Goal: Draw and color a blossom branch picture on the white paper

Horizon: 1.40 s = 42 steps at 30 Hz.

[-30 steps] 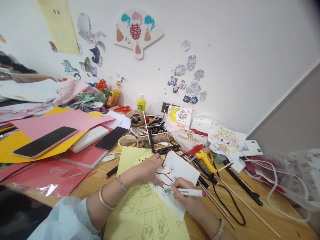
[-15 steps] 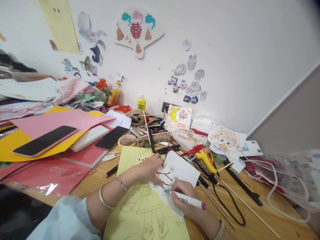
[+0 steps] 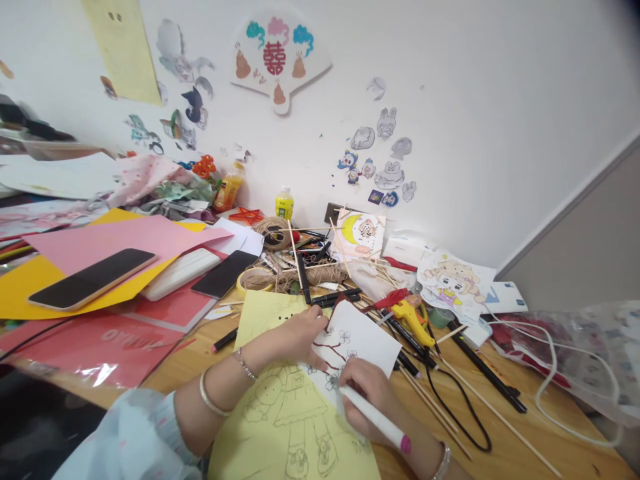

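Observation:
My right hand point(image 3: 367, 395) is closed around a white marker pen point(image 3: 375, 417) with a magenta end. The marker slants down-left, its tip at or near a drawn flower, partly hidden by my fingers. Under it lies a white sheet point(image 3: 375, 333) with outlined flowers and a dark red branch. My left hand point(image 3: 303, 337) rests on that sheet's left side, thumb and fingers apart, pressing it. The white sheet overlaps a yellow paper point(image 3: 260, 433) bearing a pencil drawing of a figure in a skirt and shoes.
Behind the sheets are black pens point(image 3: 340, 297), twine point(image 3: 275, 233) and wooden sticks. A yellow hot glue gun point(image 3: 413, 321) and its black cable lie to the right. Phones point(image 3: 93, 279) and coloured papers point(image 3: 125, 243) cover the left. A white cable point(image 3: 550, 400) loops at far right.
The marker's magenta end has swung down and slightly left, so the pen stands at a steeper slant in the view. My right hand has turned a little; my left hand has stayed put.

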{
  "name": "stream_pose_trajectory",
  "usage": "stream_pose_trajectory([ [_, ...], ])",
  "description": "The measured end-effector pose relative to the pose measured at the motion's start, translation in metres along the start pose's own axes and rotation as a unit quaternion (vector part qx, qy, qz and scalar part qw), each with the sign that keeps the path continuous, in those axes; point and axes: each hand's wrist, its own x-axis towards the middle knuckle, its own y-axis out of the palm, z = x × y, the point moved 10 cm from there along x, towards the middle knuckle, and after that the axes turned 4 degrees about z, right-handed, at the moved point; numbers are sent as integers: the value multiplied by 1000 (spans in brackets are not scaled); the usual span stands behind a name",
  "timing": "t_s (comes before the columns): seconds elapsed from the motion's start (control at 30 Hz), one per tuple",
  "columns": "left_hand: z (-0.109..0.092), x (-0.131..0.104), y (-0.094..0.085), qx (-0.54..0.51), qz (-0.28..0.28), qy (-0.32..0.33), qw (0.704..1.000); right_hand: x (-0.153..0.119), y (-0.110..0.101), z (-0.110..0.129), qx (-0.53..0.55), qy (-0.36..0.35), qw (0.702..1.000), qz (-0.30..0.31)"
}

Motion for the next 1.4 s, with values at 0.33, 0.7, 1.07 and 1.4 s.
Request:
stream_pose_trajectory([
  [0.33, -1, 0, -1, -5, 0, -2, 1000, -1, 2, -5, 24, -2, 1000, -5],
  [0.7, 1, 1, 2, 11, -4, 6, 1000, -1, 1, -8, 49, 4, 999, -7],
  [1.07, -1, 0, -1, 9, 2, 2, 1000, -3, 2, -17, 62, 29, 998, -10],
  [1.4, -1, 0, -1, 6, -4, 8, 1000, -4, 2, -15, 64, 15, 998, -8],
])
